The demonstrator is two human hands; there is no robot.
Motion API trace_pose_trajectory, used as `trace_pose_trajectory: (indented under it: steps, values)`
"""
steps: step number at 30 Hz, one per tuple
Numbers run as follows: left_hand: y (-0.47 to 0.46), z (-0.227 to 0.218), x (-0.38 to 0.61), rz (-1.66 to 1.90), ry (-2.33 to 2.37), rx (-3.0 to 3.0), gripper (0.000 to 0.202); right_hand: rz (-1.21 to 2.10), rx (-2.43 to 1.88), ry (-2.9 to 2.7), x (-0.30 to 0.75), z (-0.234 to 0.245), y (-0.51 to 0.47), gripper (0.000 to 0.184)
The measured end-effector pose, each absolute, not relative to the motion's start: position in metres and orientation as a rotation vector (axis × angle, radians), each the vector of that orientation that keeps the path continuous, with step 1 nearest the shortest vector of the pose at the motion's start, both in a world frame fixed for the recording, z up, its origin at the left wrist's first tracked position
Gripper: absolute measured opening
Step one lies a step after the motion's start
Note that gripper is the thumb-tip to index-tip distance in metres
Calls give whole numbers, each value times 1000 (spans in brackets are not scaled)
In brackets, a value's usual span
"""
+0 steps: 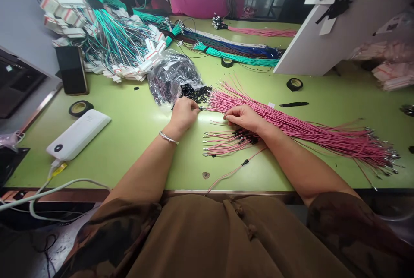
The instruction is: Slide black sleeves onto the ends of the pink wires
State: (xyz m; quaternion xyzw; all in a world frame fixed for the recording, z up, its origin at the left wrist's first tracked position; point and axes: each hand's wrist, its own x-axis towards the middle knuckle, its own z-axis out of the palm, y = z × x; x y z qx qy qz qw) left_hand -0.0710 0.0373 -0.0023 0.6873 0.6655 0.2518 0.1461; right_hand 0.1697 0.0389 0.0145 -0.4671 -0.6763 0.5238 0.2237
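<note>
My left hand (pixel 185 114) is closed in a pinch, with a small black connector (pixel 201 108) at its fingertips. Just behind it lie a pile of loose black connectors (pixel 194 93) and a clear plastic bag (pixel 174 73). My right hand (pixel 244 118) also pinches, thumb against finger, at the near edge of a long bundle of pink wires (pixel 291 124); what is between those fingers is too small to make out. Below the right hand lies a smaller group of pink wires (pixel 220 142) with black connectors, partly hidden by it. A single pink wire (pixel 228 175) with a black connector runs to the table edge.
On the left are a white power bank (pixel 78 134) with cable, a phone (pixel 71 70) and a black tape roll (pixel 80 108). Teal wire bundles (pixel 110 27) with white tags fill the back left. Another tape roll (pixel 294 84) sits right, before a white upright panel (pixel 307 40).
</note>
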Motion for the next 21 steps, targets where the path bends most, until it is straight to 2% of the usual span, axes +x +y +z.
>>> trace_pose_trajectory:
  steps: [4,10,21]
  values:
    - [34,1,-81,732,1944,1842,7,1451,-1330,-1809,167,16,37,14]
    - [23,4,-71,995,1786,1797,3,1472,-1283,-1755,166,16,35,11]
    - [17,-5,-48,857,1583,2010,7,1235,-1296,-1890,167,12,37,16]
